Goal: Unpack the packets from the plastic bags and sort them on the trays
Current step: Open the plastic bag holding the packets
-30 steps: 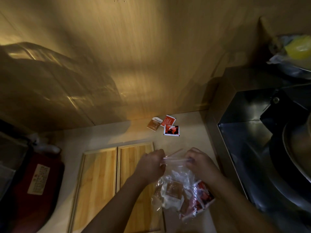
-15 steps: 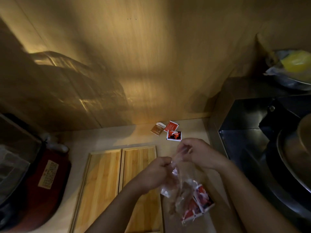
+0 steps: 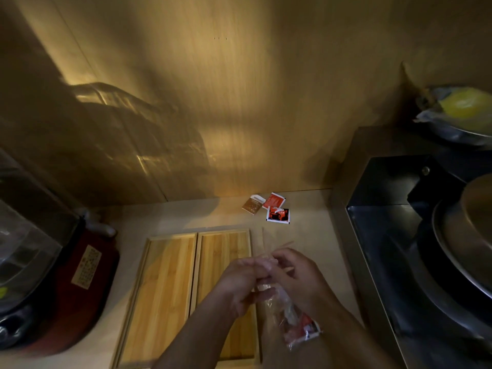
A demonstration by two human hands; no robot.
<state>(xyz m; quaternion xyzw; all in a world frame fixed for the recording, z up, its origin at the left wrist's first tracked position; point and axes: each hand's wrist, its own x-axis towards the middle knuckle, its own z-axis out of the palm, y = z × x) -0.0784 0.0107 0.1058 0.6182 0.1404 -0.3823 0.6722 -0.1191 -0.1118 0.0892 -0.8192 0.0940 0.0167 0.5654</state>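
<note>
Clear plastic bag (image 3: 286,312) pinched at its mouth by left hand (image 3: 239,283) and right hand (image 3: 298,278), probably to pull it open. Packets (image 3: 306,327) inside, hanging over right tray (image 3: 223,251). Both trays bare.

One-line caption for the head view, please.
Both hands, left hand and right hand, grip a clear plastic bag of packets beside two bare bamboo trays.

Clear packet-filled bag (image 3: 288,312) above bamboo trays (image 3: 194,288)

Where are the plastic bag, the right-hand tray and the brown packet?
plastic bag (image 3: 288,314), head view, bunched middle.
right-hand tray (image 3: 225,251), head view, bare far end.
brown packet (image 3: 251,205), head view, its face.
</note>
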